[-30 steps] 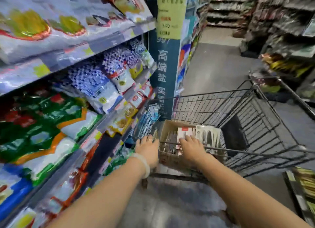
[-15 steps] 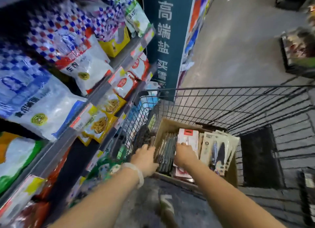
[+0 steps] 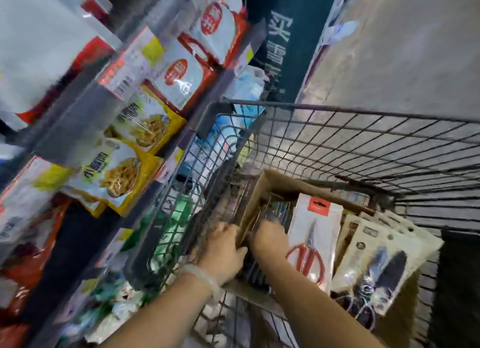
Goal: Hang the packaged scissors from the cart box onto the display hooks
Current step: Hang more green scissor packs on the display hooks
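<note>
A brown cardboard box (image 3: 275,185) sits inside the wire shopping cart (image 3: 363,139). It holds a white pack of red-handled scissors (image 3: 311,241), beige packs with dark scissors (image 3: 384,264) at the right, and a dense row of dark upright packs (image 3: 275,212) at the left. My left hand (image 3: 223,251) grips the box's left wall, fingers curled over its edge. My right hand (image 3: 270,241) reaches into the row of dark packs, its fingers buried among them; what they hold is hidden. No display hooks are in view.
Shelves of snack bags (image 3: 124,171) run along the left, close against the cart's side. A dark teal sign pillar (image 3: 285,48) stands beyond the cart. Grey aisle floor (image 3: 402,48) stretches at the upper right.
The view has tilted down and closer to the cart. Both hands have gone from the cart's near rail to the box, the right one sliding deeper into the dark packs.
</note>
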The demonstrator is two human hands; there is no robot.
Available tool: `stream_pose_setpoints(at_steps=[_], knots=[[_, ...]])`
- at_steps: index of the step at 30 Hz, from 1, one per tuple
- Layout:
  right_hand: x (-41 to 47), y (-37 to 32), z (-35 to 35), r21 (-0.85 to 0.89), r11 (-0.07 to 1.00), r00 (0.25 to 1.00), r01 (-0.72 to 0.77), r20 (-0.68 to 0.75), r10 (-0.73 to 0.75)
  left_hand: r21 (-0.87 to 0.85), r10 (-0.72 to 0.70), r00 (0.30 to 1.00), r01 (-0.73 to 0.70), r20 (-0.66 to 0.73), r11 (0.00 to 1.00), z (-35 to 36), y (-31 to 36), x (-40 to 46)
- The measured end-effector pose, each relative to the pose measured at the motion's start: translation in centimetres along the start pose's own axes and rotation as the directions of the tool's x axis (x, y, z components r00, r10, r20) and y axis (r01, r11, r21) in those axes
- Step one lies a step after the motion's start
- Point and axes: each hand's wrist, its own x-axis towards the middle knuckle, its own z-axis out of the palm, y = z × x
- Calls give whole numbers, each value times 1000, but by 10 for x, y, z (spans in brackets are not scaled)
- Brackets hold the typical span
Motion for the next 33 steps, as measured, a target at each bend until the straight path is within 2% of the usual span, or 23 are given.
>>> stream_pose_setpoints(at_steps=[2, 5, 9, 11, 13, 15, 17, 19, 20, 22, 24, 27, 30, 33], knots=[[5, 0, 2, 136, 988, 997, -71, 3, 72, -17, -20, 1000, 20, -5, 1000, -3, 1, 3], [2, 4, -9, 428, 890, 986, -157, 27, 162, -47, -43, 999, 42, -23, 998, -10, 4, 2], [-19, 12, -48, 659, 732, 985, -170, 98, 140, -114, -32, 999, 34, 14, 993, -23, 9, -2], [-34, 14, -73, 753, 643, 989, -142, 137, 59, -193, -26, 999, 35, 48, 981, -26, 12, -2], [-45, 14, -91, 808, 573, 979, -136, 199, -49, -379, -22, 994, 61, 106, 923, -29, 15, -4], [-52, 12, -101, 829, 545, 962, -127, 238, -137, -584, -44, 988, 121, 145, 802, -33, 16, -5], [-52, 9, -102, 846, 519, 956, -122, 240, -166, -694, -121, 984, 176, 128, 698, -37, 10, -4], [-48, 6, -91, 830, 539, 967, -147, 235, -99, -712, -199, 976, 202, 89, 673, -39, -1, 0], [-43, 7, -82, 774, 613, 975, -157, 219, -26, -700, -226, 972, 199, 55, 685, -39, -8, 1], [-33, 12, -59, 524, 840, 984, -141, 167, 61, -687, -289, 957, 210, 0, 696, -38, -22, 1], [-29, 13, -38, 283, 953, 982, -105, 179, 55, -696, -338, 941, 233, -16, 679, -34, -36, 4], [-22, 11, -14, 185, 978, 986, -94, 151, 67, -721, -372, 928, 241, -26, 650, -29, -49, 7], [-8, 9, -2, 163, 973, 985, -161, 89, 147, -725, -379, 924, 236, -37, 647, -28, -53, 8], [-6, 10, -3, 283, 936, 976, -210, 111, 185, -741, -387, 922, 238, -31, 628, -29, -52, 5]])
